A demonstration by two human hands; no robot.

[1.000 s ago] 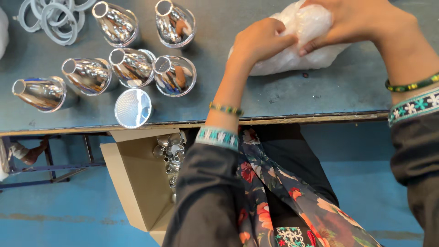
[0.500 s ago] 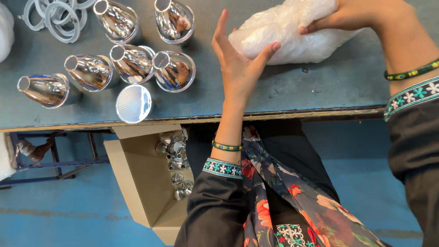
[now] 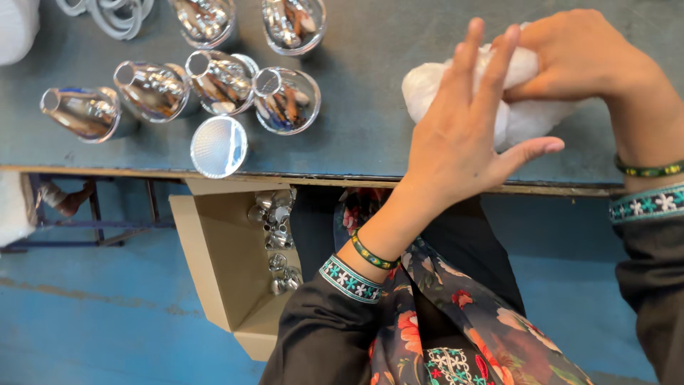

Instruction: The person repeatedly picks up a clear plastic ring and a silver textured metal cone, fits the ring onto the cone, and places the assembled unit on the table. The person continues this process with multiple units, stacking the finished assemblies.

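Note:
My right hand [image 3: 588,53] is clamped on a crumpled white plastic bag [image 3: 427,85] that lies on the grey-blue table [image 3: 356,135] at the right. In front of the bag my left hand [image 3: 463,135] is raised with its fingers spread and straight, the fingertips over the bag's top; it holds nothing. Left of the hands stand several shiny chrome cone-shaped reflectors [image 3: 285,100]. One reflector with a white ribbed inside [image 3: 219,146] sits at the table's near edge, mouth up.
An open cardboard box [image 3: 228,278] with several chrome reflectors in it stands under the table, by my lap. Grey-white rings [image 3: 114,14] lie at the far left of the table. A white object [image 3: 18,21] shows at the top left corner.
My left hand let go of the bag, opened, and now hovers flat in front of it. My right hand has drawn the bag closer and bunched it smaller.

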